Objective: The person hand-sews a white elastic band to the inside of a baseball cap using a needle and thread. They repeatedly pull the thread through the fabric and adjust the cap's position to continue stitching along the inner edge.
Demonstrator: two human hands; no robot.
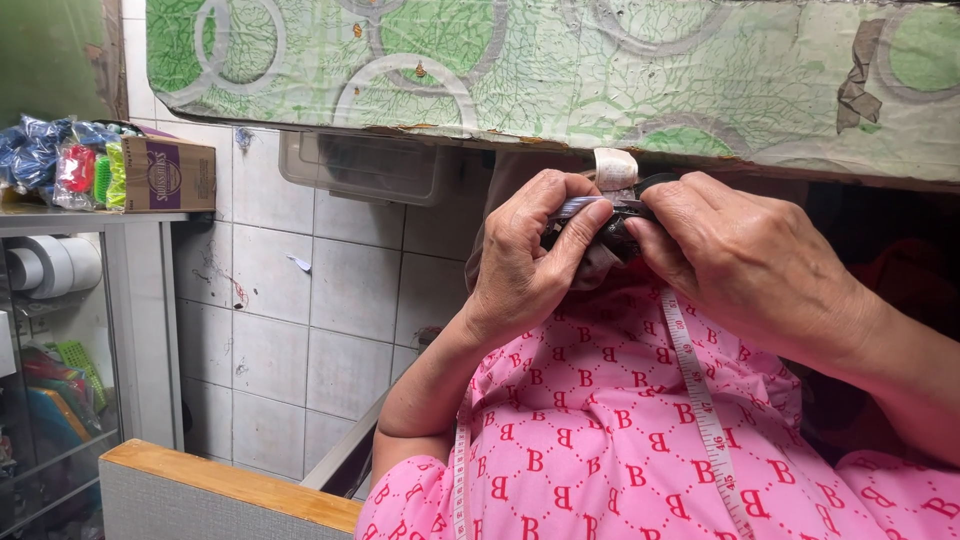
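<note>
Nearest the camera, a pink garment (610, 440) printed with red letters was recorded across the lower frame, and a white measuring tape (700, 400) was draped over it, running down from the hands. Beside it, at lower left, a wooden-topped edge (230, 485) of a grey panel was noted.

Above the garment, a small bundle of dark fabric (610, 238) was held up at mid-frame, just under the shelf edge. It was seen as crumpled, dark with a paler grey fold hanging beneath; finer detail could not be made out. The left hand (525, 265) was closed around its left side, fingers curled over the top. The right hand (750, 265) was pinched onto its right side, thumb and fingertips pressed in. Both hands were brought together on the bundle.

Behind, a wall of pale tiles (340, 290) was recorded, with a clear plastic container (365, 165) under a green patterned board (560, 70). At far left, a shelf unit (90, 218) carried a cardboard box (168, 172) and packets; tape rolls (55, 265) were stored below.
</note>
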